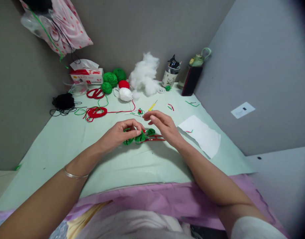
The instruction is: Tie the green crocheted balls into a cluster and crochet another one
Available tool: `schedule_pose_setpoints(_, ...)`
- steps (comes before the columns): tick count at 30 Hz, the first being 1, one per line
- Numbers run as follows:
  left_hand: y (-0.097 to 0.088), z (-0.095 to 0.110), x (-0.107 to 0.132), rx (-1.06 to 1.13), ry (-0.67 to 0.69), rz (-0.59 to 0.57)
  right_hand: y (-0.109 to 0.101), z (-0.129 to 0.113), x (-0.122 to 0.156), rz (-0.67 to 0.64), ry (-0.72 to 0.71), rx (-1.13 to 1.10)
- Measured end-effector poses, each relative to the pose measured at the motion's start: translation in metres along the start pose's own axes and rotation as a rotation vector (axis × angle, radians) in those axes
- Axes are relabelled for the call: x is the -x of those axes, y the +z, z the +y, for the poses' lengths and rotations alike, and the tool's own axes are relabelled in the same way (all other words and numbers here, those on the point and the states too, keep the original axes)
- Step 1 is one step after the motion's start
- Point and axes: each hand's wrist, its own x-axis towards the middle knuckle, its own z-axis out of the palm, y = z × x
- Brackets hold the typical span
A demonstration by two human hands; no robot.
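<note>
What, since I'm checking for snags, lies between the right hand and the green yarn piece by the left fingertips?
The left hand, its fingertips partly covering the green yarn piece. Nothing else visible stands between that piece and the right hand, though a fine thread could go unseen.

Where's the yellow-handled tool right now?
In the head view, the yellow-handled tool lies near the middle on the pale green cover, just beyond the right hand and right of the small red-and-green piece.
</note>
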Motion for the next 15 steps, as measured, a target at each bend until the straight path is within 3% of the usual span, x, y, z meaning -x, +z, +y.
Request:
schedule_pose_setpoints(2, 0.001, 0.002, 0.000, -0.052, 0.016, 0.014, -0.002, 0.003, -0.002, -0.132, 0.183, -0.183)
schedule_pose_setpoints(5, 0.000, 0.002, -0.001, -0.127, 0.059, 0.040, -0.003, 0.009, -0.003, -0.228, 0.327, -0.338)
schedule_pose_setpoints(10, -0.001, 0.000, -0.003, -0.169, 0.144, 0.107, -0.004, 0.012, -0.005, -0.308, 0.415, -0.405)
schedule_pose_setpoints(15, -0.002, -0.003, -0.004, -0.184, 0.154, 0.111, -0.001, 0.013, -0.006, -0.313, 0.405, -0.452)
